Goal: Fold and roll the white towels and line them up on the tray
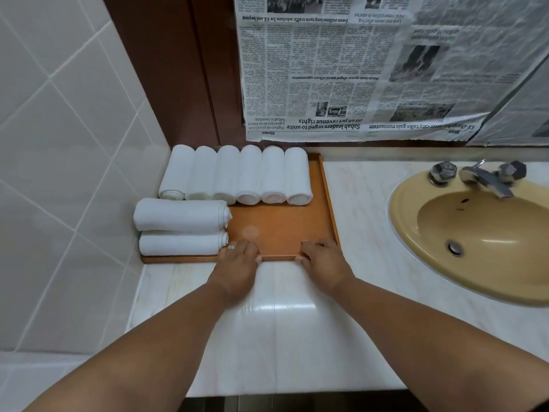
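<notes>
A white tiled wall (59, 144) fills the left side, and sheets of upside-down newspaper (356, 69) cover the surface behind the counter, next to a dark brown wooden panel (178, 69). Below them runs a pale, glossy marble-look countertop (297, 337), with a beige oval sink (490, 233) set into its right end. A rectangular orange-brown wooden tray (282, 227) sits in the counter's far left corner, against the tiled wall and well apart from the sink. Along the tray's back edge six rolled white towels (249, 173) lie side by side, touching, with their spiral ends facing the person. Two more rolled white towels lie crosswise at the tray's left side, the thicker one (181, 215) just in front of the row and the thinner one (181, 243) touching it on the near side. The right half of the tray floor is bare. Both forearms reach in from the bottom edge. The left hand (237, 257) holds the tray's near rim, fingers together and bent over it onto the tray floor, just beside the thinner towel's end. The right hand (322, 257) holds the same rim farther right in the same way, near the tray's front right corner. A chrome tap with two faceted knobs (487, 178) stands behind the sink. A silver ring (231, 247) sits on one left-hand finger.
</notes>
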